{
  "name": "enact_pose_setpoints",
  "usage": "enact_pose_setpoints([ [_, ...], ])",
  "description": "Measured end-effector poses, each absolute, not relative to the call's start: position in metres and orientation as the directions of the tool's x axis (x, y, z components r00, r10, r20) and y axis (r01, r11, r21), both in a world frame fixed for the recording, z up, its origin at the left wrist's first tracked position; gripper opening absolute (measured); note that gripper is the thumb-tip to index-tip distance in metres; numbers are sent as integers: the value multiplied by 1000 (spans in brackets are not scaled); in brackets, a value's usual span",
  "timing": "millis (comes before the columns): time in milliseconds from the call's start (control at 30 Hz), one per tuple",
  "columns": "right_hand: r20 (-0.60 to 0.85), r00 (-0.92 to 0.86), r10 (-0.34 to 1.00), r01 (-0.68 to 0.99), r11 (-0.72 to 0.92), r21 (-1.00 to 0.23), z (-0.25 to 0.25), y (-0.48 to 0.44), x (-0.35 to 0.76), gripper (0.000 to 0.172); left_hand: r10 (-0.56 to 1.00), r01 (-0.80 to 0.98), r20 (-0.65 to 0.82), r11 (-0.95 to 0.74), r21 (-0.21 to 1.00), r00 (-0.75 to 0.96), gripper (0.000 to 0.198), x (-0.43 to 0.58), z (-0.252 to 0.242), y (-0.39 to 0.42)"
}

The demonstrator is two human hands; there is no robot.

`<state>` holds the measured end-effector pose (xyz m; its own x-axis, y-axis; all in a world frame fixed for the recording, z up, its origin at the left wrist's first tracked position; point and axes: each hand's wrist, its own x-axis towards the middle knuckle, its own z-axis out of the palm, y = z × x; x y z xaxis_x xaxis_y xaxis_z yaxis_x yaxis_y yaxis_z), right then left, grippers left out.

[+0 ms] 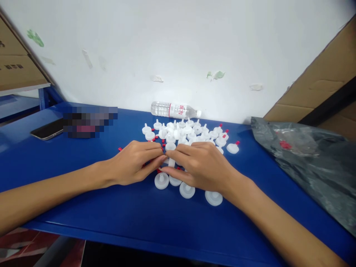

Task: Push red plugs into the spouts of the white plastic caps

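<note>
- White caps (pixel 161 181), four in a loose row, lay nearest us on the blue table (pixel 144 218); the rightmost was partly covered by the right wrist.
- Our right hand (pixel 201 163) seemed to pinch a white piece (pixel 171 162) between thumb and index finger, in the middle of the scene; fingers hid most of its outline.
- Our left hand (pixel 139 161) met it from the left, fingertips drawn together beside the same piece; whether they gripped anything, we could not tell.
- We judged the step in hand to be fingertip work on that one piece, and the next move to call for a steady pinch with both sets of fingertips lined up.
- Red tips (pixel 120 149) lay scattered about the left hand, some hidden by our fingers.
- Farther off, spouted caps (pixel 187 129) overlapped too much for us to count; several at the right bore red ends.
- Far left lay a phone (pixel 48 129), beside a pixelated patch we could not make out; far right, a dark bag (pixel 303 174), cut off by the view's edge, bore a clear packet (pixel 303 139).
- Farthest, a clear bottle (pixel 178 110) lay on its side by the wall (pixel 178 40).
</note>
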<state>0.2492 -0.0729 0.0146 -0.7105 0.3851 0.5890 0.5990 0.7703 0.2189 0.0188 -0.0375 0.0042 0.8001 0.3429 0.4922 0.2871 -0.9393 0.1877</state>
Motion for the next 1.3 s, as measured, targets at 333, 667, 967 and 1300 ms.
enact_pose_setpoints([
  [333, 551, -721, 421, 598, 780, 186, 17, -72, 250, 43, 359, 295, 457, -933, 207, 814, 25, 19, 3, -37],
  [667, 548, -717, 431, 602, 779, 176, 16, -73, 250, 42, 349, 295, 471, -937, 188, 810, 26, 18, 4, -37],
  [967, 525, -720, 453, 610, 775, 168, 17, -73, 251, 40, 370, 308, 442, -928, 208, 817, 26, 19, 5, -38],
  [1300, 523, -719, 457, 611, 775, 163, 17, -73, 250, 43, 378, 320, 434, -925, 204, 818, 27, 19, 4, -38],
])
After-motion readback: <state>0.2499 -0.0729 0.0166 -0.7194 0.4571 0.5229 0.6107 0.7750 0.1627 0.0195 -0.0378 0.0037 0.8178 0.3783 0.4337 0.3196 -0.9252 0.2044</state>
